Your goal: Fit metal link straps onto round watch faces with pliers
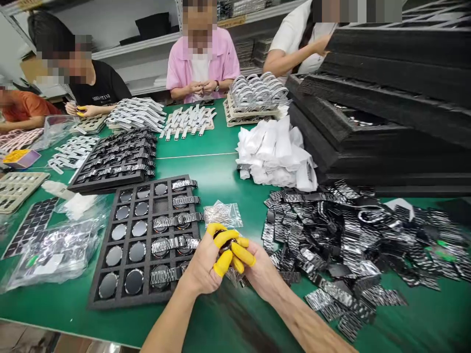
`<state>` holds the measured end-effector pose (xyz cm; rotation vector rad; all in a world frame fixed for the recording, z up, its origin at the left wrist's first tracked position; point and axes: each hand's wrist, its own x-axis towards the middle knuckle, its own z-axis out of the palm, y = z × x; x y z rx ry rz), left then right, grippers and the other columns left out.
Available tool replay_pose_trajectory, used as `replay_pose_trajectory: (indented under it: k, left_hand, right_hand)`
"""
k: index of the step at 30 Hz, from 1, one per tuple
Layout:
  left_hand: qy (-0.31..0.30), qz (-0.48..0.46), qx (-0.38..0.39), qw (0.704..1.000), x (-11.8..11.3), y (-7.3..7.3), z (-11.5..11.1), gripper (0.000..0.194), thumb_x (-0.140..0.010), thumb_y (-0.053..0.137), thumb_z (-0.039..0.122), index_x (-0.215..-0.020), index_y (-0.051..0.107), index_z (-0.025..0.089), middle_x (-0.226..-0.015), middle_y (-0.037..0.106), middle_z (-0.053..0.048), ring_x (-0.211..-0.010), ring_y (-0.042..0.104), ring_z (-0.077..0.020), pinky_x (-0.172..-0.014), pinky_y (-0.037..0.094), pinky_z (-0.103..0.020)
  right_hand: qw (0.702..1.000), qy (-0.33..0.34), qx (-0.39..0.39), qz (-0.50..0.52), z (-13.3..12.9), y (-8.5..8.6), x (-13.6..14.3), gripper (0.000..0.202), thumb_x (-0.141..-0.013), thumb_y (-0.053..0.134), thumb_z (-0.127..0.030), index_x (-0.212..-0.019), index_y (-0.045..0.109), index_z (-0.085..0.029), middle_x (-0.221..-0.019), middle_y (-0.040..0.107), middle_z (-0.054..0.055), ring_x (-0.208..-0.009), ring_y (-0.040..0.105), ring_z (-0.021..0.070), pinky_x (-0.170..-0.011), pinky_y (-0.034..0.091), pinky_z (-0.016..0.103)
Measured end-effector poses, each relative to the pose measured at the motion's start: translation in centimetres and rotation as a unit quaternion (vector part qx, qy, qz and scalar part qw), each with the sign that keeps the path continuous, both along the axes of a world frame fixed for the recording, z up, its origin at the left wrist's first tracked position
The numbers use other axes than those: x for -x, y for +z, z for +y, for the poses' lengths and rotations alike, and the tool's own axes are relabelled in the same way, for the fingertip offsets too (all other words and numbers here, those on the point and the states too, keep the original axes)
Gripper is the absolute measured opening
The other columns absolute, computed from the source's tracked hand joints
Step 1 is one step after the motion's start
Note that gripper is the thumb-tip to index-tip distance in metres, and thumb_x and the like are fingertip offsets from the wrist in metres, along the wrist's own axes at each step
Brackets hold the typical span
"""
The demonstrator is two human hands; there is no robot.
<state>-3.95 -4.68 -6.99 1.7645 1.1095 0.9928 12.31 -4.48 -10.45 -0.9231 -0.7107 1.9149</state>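
My left hand (208,260) and my right hand (253,260) meet at the middle front, with yellow covers on several fingers. Between them they grip a dark round watch case (225,243), mostly hidden by the fingers. Left of my hands lies a black foam tray (127,245) of round watch faces, some with dark metal bands across the right columns. Just beyond my fingers is a clear bag of small metal pins (222,214). A large heap of dark metal watch bands (342,240) spreads to the right.
White wrapped pieces (277,152) are piled behind the heap, beside tall stacked black foam trays (386,147) at right. Another full black tray (117,159) and plastic bags (55,252) lie left. Several people sit across the green table (198,164).
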Motion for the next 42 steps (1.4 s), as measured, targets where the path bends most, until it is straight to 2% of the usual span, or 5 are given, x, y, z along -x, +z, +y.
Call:
replay_pose_trajectory:
  k: [6, 11, 21, 31, 42]
  left_hand:
    - [0.017, -0.253, 0.225, 0.941, 0.1, -1.1, 0.2, 0.058, -0.096, 0.064, 0.061, -0.136, 0.068, 0.019, -0.111, 0.074, -0.013, -0.102, 0.072, -0.0287, -0.089, 0.062, -0.044]
    - [0.076, -0.142, 0.099, 0.982, 0.7, -1.2, 0.0, 0.071, -0.088, 0.078, 0.06, -0.147, 0.063, 0.024, -0.12, 0.068, -0.011, -0.107, 0.068, -0.0253, -0.098, 0.059, -0.042]
    - [0.045, -0.107, 0.017, 0.993, 3.8, -0.8, 1.0, 0.029, -0.08, 0.086, 0.052, -0.097, 0.082, 0.029, -0.115, 0.069, -0.009, -0.093, 0.07, -0.0248, -0.082, 0.065, -0.043]
    - [0.1, -0.217, 0.238, 0.941, 1.3, 2.6, 2.4, 0.087, -0.072, 0.09, 0.058, -0.147, 0.059, 0.025, -0.115, 0.075, -0.01, -0.097, 0.075, -0.0256, -0.081, 0.066, -0.038]
    - [0.358, -0.099, 0.108, 0.922, 9.3, 6.3, 10.4, 0.04, -0.067, 0.084, 0.015, -0.105, 0.074, 0.018, -0.092, 0.073, -0.001, -0.088, 0.066, -0.017, -0.097, 0.058, -0.039]
  right_hand:
    - [0.998, -0.01, -0.063, -0.028, 0.4, -0.5, -0.8, 0.048, -0.083, 0.075, -0.071, -0.097, 0.074, -0.026, -0.084, 0.069, 0.007, -0.071, 0.061, 0.023, -0.065, 0.054, 0.036]
    - [0.965, 0.041, -0.226, -0.126, 0.5, 0.4, -0.8, 0.07, -0.078, 0.09, -0.05, -0.138, 0.06, -0.028, -0.136, 0.067, 0.012, -0.125, 0.064, 0.031, -0.108, 0.054, 0.046]
    - [0.952, 0.273, -0.105, 0.091, 2.8, 1.7, -3.3, 0.05, -0.087, 0.076, -0.065, -0.09, 0.063, -0.017, -0.065, 0.066, -0.003, -0.045, 0.049, 0.0078, -0.044, 0.035, 0.021]
    - [0.966, 0.034, -0.251, -0.049, 2.8, 1.7, -2.1, 0.043, -0.084, 0.085, -0.055, -0.106, 0.071, -0.02, -0.101, 0.071, 0.002, -0.091, 0.063, 0.0177, -0.083, 0.053, 0.032]
    - [0.588, -0.078, -0.25, -0.765, 5.6, 2.1, -12.0, 0.031, -0.096, 0.069, -0.027, -0.118, 0.07, -0.006, -0.125, 0.067, 0.027, -0.13, 0.05, 0.043, -0.102, 0.045, 0.056]
